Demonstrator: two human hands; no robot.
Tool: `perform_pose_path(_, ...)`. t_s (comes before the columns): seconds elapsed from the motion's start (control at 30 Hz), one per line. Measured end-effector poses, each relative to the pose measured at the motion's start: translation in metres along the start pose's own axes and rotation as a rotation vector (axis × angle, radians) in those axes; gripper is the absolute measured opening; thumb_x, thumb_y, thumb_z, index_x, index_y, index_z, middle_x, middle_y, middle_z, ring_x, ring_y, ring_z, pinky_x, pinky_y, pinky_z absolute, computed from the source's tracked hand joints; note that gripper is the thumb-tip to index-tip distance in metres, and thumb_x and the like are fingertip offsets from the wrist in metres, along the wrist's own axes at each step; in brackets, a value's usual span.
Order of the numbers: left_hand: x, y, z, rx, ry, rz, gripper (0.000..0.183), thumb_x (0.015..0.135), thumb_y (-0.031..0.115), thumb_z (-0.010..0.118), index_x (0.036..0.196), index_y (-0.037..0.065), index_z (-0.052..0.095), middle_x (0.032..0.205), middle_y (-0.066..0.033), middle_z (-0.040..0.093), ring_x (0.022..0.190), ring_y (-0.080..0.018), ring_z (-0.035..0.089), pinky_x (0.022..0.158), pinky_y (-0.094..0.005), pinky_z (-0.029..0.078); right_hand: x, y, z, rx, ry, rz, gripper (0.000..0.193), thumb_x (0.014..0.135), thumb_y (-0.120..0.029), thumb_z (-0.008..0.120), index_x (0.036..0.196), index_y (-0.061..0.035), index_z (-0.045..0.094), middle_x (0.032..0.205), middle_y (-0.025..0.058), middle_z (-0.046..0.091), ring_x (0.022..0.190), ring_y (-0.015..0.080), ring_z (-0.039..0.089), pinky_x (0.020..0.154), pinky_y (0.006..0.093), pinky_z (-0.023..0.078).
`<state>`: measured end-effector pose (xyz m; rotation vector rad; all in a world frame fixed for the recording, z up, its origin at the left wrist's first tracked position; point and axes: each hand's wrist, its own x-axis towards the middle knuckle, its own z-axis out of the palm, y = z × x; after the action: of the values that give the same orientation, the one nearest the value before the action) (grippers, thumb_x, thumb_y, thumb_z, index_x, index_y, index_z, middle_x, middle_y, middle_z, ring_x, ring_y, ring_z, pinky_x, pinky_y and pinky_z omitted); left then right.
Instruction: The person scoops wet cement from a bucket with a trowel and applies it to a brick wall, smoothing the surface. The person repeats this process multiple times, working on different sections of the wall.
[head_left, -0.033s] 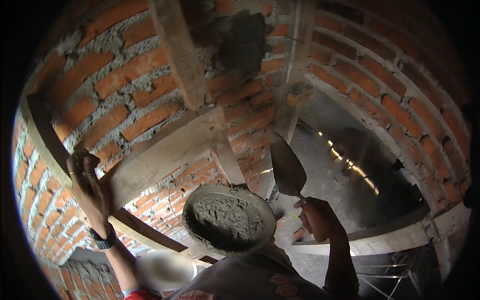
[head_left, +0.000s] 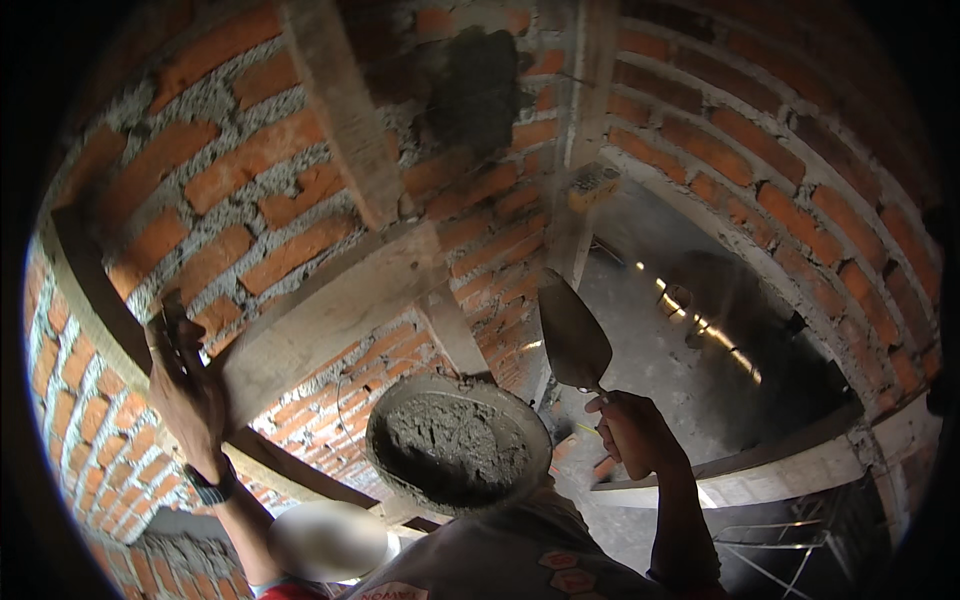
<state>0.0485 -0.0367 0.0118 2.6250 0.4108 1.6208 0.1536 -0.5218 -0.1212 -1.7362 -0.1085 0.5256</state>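
View: head camera, looking down past both forearms.
Right hand (head_left: 633,435): clasped around the handle of the trowel, raised to the right of the bucket.
Trowel (head_left: 573,333): blade pointing up and slightly left, its near end by the fingers, beyond the bucket's right rim.
Left hand (head_left: 190,385): raised at the end of a wooden plank, fingers partly bent; I cannot tell whether it grips the timber.
Watch (head_left: 210,487): dark, on the left wrist.
Bucket (head_left: 538,425): between the two forearms, just in front of the torso.
Mortar (head_left: 450,440): grey and rough-surfaced, inside the bucket.
Plank (head_left: 330,300): slanting up and right from the left hand, before the brick wall (head_left: 265,155).
Dark patch (head_left: 475,90): on the brickwork, well above the trowel.
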Motion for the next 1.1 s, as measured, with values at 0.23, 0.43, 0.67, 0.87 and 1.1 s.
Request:
perform_pose_path(0.23,0.004,0.011,-0.004,-0.066,-0.093,-0.19,0.028,0.112,0.024,0.046,0.129,0.004,0.056,0.085,-0.013,0.073,0.072,-0.0249,0.07,0.064,-0.0383,0.052,0.075,0.009,0.003,0.262,0.086,0.121,0.03,0.098,-0.029,0.048,0.103,-0.0016,0.059,0.069,0.0036,0.051,0.049,0.015,0.049,0.046,0.0325,0.042)
perform_pose_path(0.43,0.004,0.008,-0.002,0.032,-0.113,-0.223,0.039,0.109,0.021,0.051,0.143,0.002,0.051,0.085,-0.0154,0.076,0.077,-0.0311,0.075,0.065,-0.0407,0.055,0.112,-0.028,0.017,0.62,0.096,-0.131,0.031,0.097,-0.032,0.058,0.11,-0.0051,0.059,0.085,0.0059,0.056,0.063,0.0185,0.058,0.054,0.035,0.048)
perform_pose_path(0.67,0.009,0.014,-0.006,0.038,-0.164,-0.235,0.04,0.108,0.022,0.052,0.142,0.001,0.053,0.08,-0.0157,0.074,0.073,-0.0309,0.073,0.064,-0.0409,0.054,0.117,-0.101,0.006,0.863,0.532,-0.606,0.028,0.098,-0.025,0.065,0.116,-0.0085,0.051,0.089,0.0054,0.056,0.061,0.0172,0.059,0.051,0.0331,0.048)
perform_pose_path(0.87,0.007,0.016,-0.007,-0.005,-0.106,-0.202,0.041,0.109,0.027,0.052,0.141,0.001,0.054,0.081,-0.0153,0.074,0.073,-0.0292,0.073,0.065,-0.0382,0.054,0.209,-0.101,0.01,0.503,1.479,-1.021,0.026,0.101,-0.02,0.062,0.119,-0.0065,0.049,0.085,0.007,0.057,0.06,0.0164,0.056,0.052,0.0322,0.047)
perform_pose_path(1.1,0.003,0.013,-0.003,-0.05,-0.073,-0.226,0.034,0.109,0.02,0.052,0.139,0.004,0.055,0.085,-0.0132,0.076,0.076,-0.0288,0.074,0.067,-0.0392,0.054,0.194,-0.002,0.084,-0.29,0.438,-0.802,0.035,0.1,-0.023,0.059,0.128,-0.0067,0.046,0.094,0.0236,0.067,0.081,0.0405,0.072,0.062,0.043,0.055)
